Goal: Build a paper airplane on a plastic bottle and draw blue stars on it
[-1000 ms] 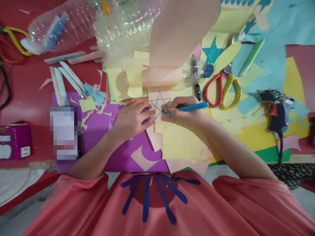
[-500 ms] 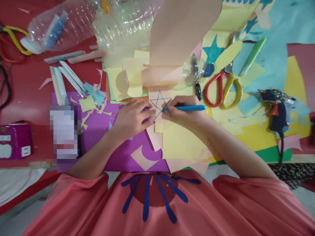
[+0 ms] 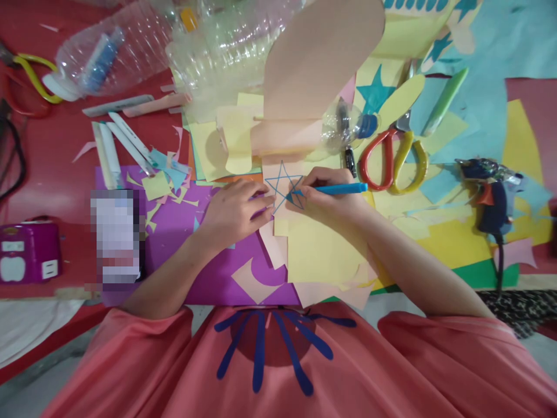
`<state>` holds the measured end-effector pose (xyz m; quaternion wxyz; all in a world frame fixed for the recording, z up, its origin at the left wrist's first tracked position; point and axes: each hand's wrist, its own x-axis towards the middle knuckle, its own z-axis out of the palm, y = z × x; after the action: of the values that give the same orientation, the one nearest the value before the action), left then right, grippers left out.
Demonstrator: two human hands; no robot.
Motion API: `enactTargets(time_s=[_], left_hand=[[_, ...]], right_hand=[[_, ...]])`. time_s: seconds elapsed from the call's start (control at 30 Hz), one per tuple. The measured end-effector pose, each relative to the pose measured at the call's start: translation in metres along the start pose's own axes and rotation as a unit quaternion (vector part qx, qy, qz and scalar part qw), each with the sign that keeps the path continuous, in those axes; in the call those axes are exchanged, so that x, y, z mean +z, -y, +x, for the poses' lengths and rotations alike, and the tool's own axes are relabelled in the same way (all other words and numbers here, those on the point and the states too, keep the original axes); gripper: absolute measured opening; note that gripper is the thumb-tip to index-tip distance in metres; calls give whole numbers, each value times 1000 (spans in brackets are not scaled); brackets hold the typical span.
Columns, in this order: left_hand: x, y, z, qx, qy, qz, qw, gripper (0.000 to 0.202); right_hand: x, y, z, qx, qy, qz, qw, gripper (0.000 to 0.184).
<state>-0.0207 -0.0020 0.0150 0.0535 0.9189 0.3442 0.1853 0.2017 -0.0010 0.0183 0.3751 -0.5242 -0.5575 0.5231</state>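
Note:
A blue star outline (image 3: 282, 184) is drawn on a pale peach sheet (image 3: 277, 204) among loose coloured papers. My right hand (image 3: 327, 194) is closed round a blue marker (image 3: 342, 188), whose tip rests on the star's lower right arm, which is partly coloured in. Just left of the star, my left hand (image 3: 237, 210) lies on the paper with its fingers curled and pressed down, holding the sheet flat. It holds nothing that I can see.
Red and yellow scissors (image 3: 391, 157) lie right of the marker. A glue gun (image 3: 489, 200) sits further right. Crushed clear plastic bottles (image 3: 143, 49) lie at the back, with glue sticks (image 3: 115, 145) at left. A purple sheet (image 3: 183, 232) and paper scraps cover the red table (image 3: 47, 168).
The marker tip has moved slightly over the star's lower right arm, adding colour. My left hand has stayed in place. The camera has shifted a little.

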Motion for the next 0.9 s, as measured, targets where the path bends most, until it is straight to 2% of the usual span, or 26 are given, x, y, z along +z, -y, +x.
enactTargets(time_s=[0.17, 0.4, 0.53, 0.6, 0.73, 0.9], left_hand=[[1, -1, 1, 5, -10, 5, 1000, 20], [0, 0, 0, -11, 23, -7, 1000, 22], [1, 1, 0, -8, 23, -5, 1000, 24], [1, 1, 0, -6, 20, -4, 1000, 23], [1, 1, 0, -3, 12, -3, 1000, 20], [-1, 0, 0, -10, 32, -3, 999, 23]], right_hand=[[4, -5, -2, -10, 10, 37, 999, 26], [-7, -11, -1, -10, 70, -35, 997, 25], [-10, -9, 1, -12, 89, -35, 995, 26], [-10, -8, 2, -14, 71, -21, 997, 22], [-6, -3, 2, -24, -3, -12, 1000, 11], [-1, -1, -1, 0, -21, -44, 999, 18]])
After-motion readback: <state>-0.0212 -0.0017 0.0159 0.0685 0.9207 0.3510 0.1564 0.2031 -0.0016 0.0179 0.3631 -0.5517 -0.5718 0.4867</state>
